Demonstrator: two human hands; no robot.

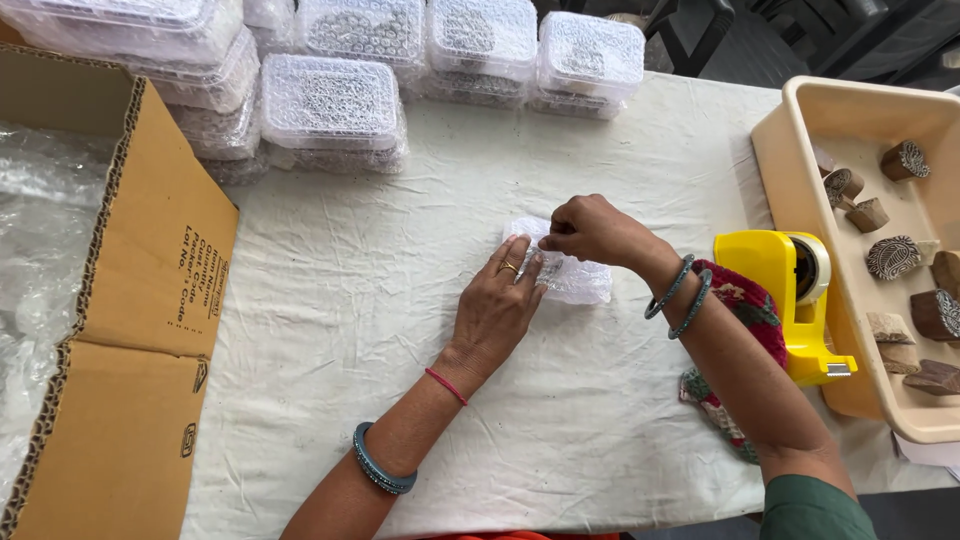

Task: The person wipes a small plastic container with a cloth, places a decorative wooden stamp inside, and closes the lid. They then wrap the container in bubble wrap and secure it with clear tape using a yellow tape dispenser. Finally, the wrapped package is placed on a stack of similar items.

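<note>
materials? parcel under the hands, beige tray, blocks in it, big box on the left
Parcel: clear bubble wrap, going by the glossy, bubbled film; contents hidden. Both the left hand and right hand press on it.
Tray: likely moulded plastic, smooth beige with rounded walls.
Blocks: look like carved wood, brown and matte with patterned faces.
Box: corrugated cardboard; fluted edge shows.

Box: an open cardboard box (150, 270) sits at the left, with clear plastic inside.
Tubs: clear plastic tubs (330, 100) are stacked at the back.
Tape: a yellow tape holder (790, 300) stands beside the tray.
Tray: a cream tray (800, 190) holds carved wooden blocks (893, 257).
</note>
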